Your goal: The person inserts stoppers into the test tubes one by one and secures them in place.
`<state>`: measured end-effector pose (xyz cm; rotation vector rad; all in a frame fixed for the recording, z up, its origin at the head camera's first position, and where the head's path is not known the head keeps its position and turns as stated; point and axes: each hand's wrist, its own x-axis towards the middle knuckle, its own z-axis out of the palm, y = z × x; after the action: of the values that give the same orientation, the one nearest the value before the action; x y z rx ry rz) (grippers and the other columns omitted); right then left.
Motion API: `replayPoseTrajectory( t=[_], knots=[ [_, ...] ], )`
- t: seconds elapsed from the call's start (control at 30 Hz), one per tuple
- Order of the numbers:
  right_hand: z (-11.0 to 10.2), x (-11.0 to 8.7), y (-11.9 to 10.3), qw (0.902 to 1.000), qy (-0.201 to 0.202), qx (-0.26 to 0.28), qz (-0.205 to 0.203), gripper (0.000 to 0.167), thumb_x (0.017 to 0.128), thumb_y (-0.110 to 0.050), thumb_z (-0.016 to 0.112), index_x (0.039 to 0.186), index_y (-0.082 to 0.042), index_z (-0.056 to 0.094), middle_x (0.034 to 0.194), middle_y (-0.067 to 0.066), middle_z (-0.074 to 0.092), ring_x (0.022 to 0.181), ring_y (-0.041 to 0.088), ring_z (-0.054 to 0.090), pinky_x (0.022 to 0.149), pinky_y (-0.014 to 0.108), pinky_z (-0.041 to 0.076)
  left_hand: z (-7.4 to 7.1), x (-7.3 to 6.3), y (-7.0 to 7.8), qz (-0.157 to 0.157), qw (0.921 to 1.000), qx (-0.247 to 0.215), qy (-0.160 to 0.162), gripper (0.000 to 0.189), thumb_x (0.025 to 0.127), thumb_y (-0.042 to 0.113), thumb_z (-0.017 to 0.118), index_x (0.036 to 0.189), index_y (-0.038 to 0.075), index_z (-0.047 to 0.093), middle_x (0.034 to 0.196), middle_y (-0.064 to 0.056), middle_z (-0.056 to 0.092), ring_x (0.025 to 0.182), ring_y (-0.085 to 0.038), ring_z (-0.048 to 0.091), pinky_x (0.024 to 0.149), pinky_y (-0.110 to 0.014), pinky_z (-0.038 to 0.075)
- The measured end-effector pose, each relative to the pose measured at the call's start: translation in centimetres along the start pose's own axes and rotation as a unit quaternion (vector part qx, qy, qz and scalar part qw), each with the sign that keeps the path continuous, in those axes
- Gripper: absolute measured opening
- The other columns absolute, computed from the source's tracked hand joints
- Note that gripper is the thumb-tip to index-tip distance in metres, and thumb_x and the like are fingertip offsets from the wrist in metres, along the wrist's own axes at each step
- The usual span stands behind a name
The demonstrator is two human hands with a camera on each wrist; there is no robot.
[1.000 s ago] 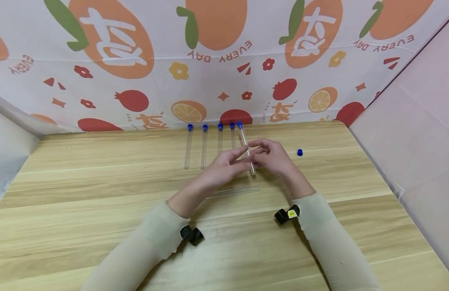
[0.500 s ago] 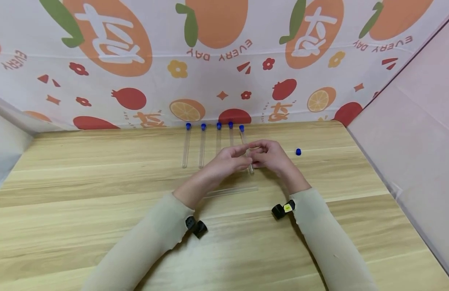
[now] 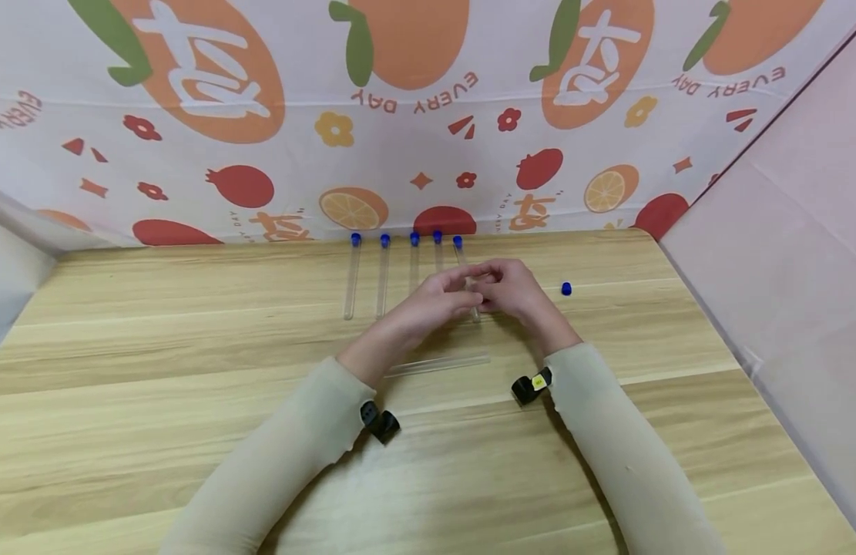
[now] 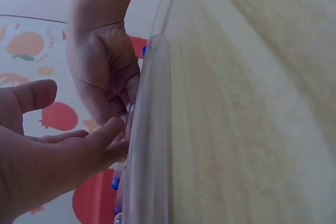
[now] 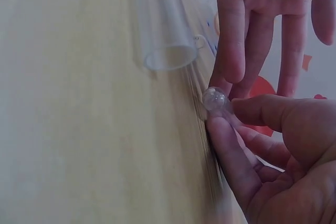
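A clear test tube (image 3: 476,314) with a blue cap lies at the right end of a row of similar capped tubes. My right hand (image 3: 514,289) pinches it near its rounded end (image 5: 214,99) between thumb and finger. My left hand (image 3: 434,304) reaches in from the other side. Its fingers are extended, with the fingertips right at the tube in the left wrist view. In front of both hands, an uncapped tube (image 3: 438,364) lies crosswise; its open mouth (image 5: 170,57) faces the right wrist camera. Part of the pinched tube is hidden behind the fingers.
More blue-capped tubes (image 3: 351,281) lie side by side to the left, caps towards the back edge. A loose blue cap (image 3: 566,288) stands right of my hands. A fruit-printed cloth (image 3: 400,154) hangs behind the wooden table (image 3: 157,347).
The pinched tube has come down level with the row, its lower end drawn back a little and its tilt slightly less. Both hands have shifted slightly with it, and the left forearm has moved rightward.
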<state>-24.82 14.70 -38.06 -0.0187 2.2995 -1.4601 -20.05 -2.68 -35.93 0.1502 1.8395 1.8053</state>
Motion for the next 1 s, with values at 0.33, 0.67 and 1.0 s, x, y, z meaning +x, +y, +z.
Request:
replayPoseTrajectory(
  t=[0.33,0.67,1.0],
  knots=[
    [0.3,1.0,-0.4,0.9972,0.021,-0.069,-0.018,0.031,0.093,-0.01,0.066,0.123,-0.005,0.066,0.102,0.012,0.066,0.085,0.02,0.062,0.07,0.028,0.057,-0.1,0.6,-0.2,0.01,0.9992,-0.037,-0.014,0.059,0.103,0.007,0.053,0.157,0.016,0.031,0.156,-0.007,0.04,0.135,-0.022,0.048,0.114,-0.043,0.038],
    [0.4,1.5,-1.1,0.9968,0.012,-0.079,0.001,0.032,0.095,-0.011,0.064,0.126,-0.006,0.064,0.106,0.013,0.064,0.087,0.021,0.061,0.071,0.029,0.058,-0.2,0.7,0.3,0.001,0.9994,-0.035,-0.003,0.061,0.102,0.009,0.054,0.157,0.016,0.03,0.153,-0.007,0.042,0.131,-0.021,0.048,0.115,-0.043,0.036],
    [0.2,1.9,-1.2,0.9969,0.015,-0.077,0.008,0.031,0.095,-0.015,0.065,0.125,-0.008,0.065,0.106,0.012,0.067,0.089,0.023,0.063,0.071,0.031,0.057,-0.4,1.0,0.2,0.003,0.9993,-0.038,-0.006,0.062,0.102,0.007,0.054,0.158,0.018,0.03,0.157,-0.005,0.038,0.136,-0.02,0.044,0.116,-0.043,0.035]
  ],
)
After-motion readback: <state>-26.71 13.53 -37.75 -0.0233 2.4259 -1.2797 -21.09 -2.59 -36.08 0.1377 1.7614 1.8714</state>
